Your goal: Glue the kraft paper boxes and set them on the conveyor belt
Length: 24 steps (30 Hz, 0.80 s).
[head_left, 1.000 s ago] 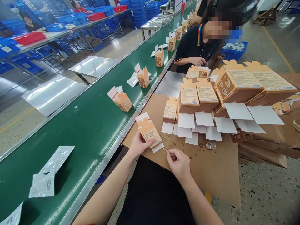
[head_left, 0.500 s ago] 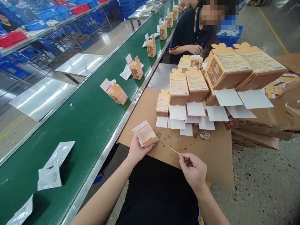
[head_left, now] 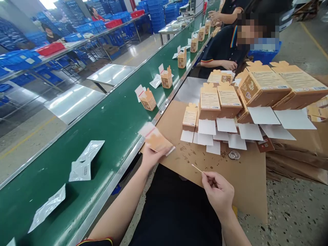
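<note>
My left hand [head_left: 151,158] grips a small orange carton [head_left: 156,140] with a white flap, held tilted and blurred over the edge between the brown cardboard sheet [head_left: 241,177] and the green conveyor belt [head_left: 107,130]. My right hand [head_left: 217,193] is closed in a pinch on a thin wooden stick [head_left: 196,168] that points left, above my lap. Stacks of flat orange cartons [head_left: 217,102] with white flaps lie farther back on the cardboard.
Silver foil pouches [head_left: 83,162] lie on the belt at the left. Several folded cartons [head_left: 147,99] stand along the belt going away. A small round metal lid [head_left: 233,155] sits on the cardboard. A co-worker [head_left: 225,51] sits ahead; larger carton stacks [head_left: 282,85] are at right.
My left hand has turned the carton flatter and carried it left toward the belt edge. My right hand with the stick has drawn back to the right, away from the carton.
</note>
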Each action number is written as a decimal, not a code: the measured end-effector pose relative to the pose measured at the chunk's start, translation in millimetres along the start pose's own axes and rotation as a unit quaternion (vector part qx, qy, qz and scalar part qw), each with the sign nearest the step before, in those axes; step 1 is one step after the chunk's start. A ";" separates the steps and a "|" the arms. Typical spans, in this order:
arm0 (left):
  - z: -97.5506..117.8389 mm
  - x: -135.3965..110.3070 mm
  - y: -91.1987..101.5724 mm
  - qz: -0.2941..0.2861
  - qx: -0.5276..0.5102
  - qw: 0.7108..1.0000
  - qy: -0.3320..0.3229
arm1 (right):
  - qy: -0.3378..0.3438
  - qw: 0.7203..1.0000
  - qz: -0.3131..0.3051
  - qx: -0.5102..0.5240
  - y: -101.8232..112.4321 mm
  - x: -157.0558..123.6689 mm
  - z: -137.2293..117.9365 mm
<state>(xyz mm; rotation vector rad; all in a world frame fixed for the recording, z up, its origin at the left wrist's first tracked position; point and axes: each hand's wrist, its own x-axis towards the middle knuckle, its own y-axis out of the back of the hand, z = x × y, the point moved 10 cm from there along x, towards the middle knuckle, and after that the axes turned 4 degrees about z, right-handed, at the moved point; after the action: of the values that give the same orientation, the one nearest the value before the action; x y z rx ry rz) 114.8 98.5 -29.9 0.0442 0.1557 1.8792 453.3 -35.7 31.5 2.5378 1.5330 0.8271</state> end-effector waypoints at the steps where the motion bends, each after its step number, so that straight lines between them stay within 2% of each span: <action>1: 0.7 10.6 22.7 0.043 -0.027 0.999 0.000 | 0.001 1.000 0.002 -0.003 2.7 -0.8 -0.4; 4: 9.4 39.9 98.4 0.162 -0.063 0.985 -0.021 | 0.003 1.000 0.003 -0.014 10.4 -4.5 1.2; 6: 13.2 52.7 142.1 0.219 -0.060 0.973 -0.029 | 0.001 1.000 0.004 -0.024 13.2 -6.5 4.2; 7: 13.2 57.1 157.7 0.234 -0.054 0.970 -0.029 | 0.000 1.000 0.006 -0.029 13.9 -7.0 5.6; 9: 8.2 62.6 176.0 0.240 -0.024 0.970 -0.016 | 0.003 0.999 0.010 -0.034 13.1 -7.0 6.9; 13: -7.6 62.9 181.3 0.220 0.090 0.971 0.021 | 0.009 0.999 0.013 -0.040 8.2 -3.9 4.8; 16: -8.6 64.3 177.3 0.203 0.153 0.967 0.015 | 0.007 0.999 0.015 -0.037 5.9 -1.8 2.4; 20: -3.6 74.9 173.3 0.187 0.183 0.965 0.001 | 0.002 1.000 0.015 -0.024 3.8 -3.1 1.6; 24: -1.4 89.6 166.9 0.176 0.161 0.971 -0.006 | -0.007 1.000 0.007 -0.024 -1.5 -5.8 4.1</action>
<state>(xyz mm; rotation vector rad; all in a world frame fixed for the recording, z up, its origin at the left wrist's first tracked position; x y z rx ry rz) -70.8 133.3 -13.9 0.3233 0.4703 2.1890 451.9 -38.9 25.1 2.5184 1.4748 0.8359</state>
